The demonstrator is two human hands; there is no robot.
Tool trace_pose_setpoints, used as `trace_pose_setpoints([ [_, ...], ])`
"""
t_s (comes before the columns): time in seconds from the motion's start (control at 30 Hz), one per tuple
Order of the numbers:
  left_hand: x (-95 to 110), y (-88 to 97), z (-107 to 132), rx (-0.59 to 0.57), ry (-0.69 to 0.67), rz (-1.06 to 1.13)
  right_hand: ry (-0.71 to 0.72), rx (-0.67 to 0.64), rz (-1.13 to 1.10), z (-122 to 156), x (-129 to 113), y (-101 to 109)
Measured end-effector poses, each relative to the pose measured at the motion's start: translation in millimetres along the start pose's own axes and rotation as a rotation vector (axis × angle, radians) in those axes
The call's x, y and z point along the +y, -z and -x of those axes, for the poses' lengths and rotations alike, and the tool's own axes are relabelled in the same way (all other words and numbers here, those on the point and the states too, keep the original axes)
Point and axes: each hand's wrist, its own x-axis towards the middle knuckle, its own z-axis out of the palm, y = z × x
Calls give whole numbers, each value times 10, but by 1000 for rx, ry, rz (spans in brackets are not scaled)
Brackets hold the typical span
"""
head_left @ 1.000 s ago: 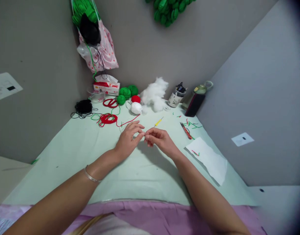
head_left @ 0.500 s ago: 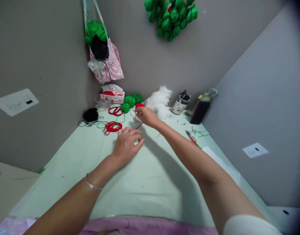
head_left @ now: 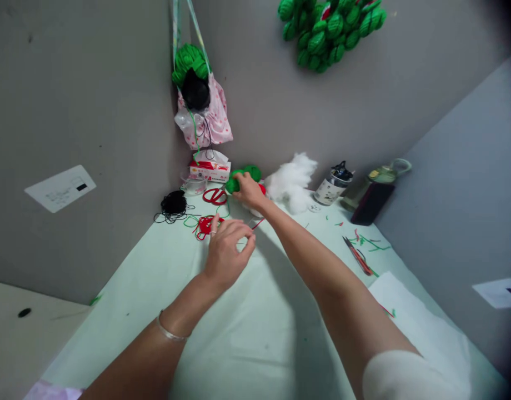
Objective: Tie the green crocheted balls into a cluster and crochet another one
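My right hand [head_left: 250,191] reaches to the back of the table, its fingers closed round a small green yarn ball [head_left: 231,185]. More green balls [head_left: 252,171] lie just behind it. A red ball [head_left: 262,189] shows partly past the wrist. My left hand [head_left: 230,247] is raised a little over the table, thumb and forefinger pinched together in a ring; whatever they hold is too small to make out. Close to its fingers lies loose red yarn [head_left: 203,226], and a red strand [head_left: 259,224] runs between the hands.
White stuffing [head_left: 292,180], a pen cup [head_left: 332,186], a bottle [head_left: 370,186] and a dark phone [head_left: 372,204] stand at the back right. Orange-handled snips [head_left: 357,256] lie among scraps. Red scissors [head_left: 215,196], black yarn [head_left: 174,204] and a tissue box [head_left: 210,168] are left.
My right hand has moved from the red ball to the green ball and closed on it. My left hand has lifted, its thumb and forefinger now brought together. The view has turned left.
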Motion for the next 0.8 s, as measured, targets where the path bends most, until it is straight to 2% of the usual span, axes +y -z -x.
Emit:
trace_pose_setpoints([
  [0.1,-72,95,-71,246,13,91,8,70,-153,193,18,294],
  [0.2,-112,166,-124,372,100,192,83,61,-339,627,-61,635],
  [0.23,-106,176,-131,380,126,238,113,9,-541,816,-106,741],
  [0.27,-89,177,-131,356,144,283,124,-60,-700,1017,-153,840],
  [0.3,-62,168,-122,278,153,320,128,-115,-805,1218,-195,930],
  [0.37,10,129,-80,-1,144,360,108,-169,-900,1594,-240,1085],
  [0.43,84,71,-12,-287,111,373,42,-87,-963,1891,-205,1214],
  [0.5,137,7,63,-456,69,366,-64,90,-1071,2098,-90,1327],
  [0.6,151,-76,147,-564,15,334,-216,375,-1296,2288,170,1482],
  [0.67,112,-110,162,-590,-5,296,-265,557,-1428,2393,376,1581],
  [0.8,-108,-58,63,-502,39,185,-276,801,-1476,2709,905,1803],
])
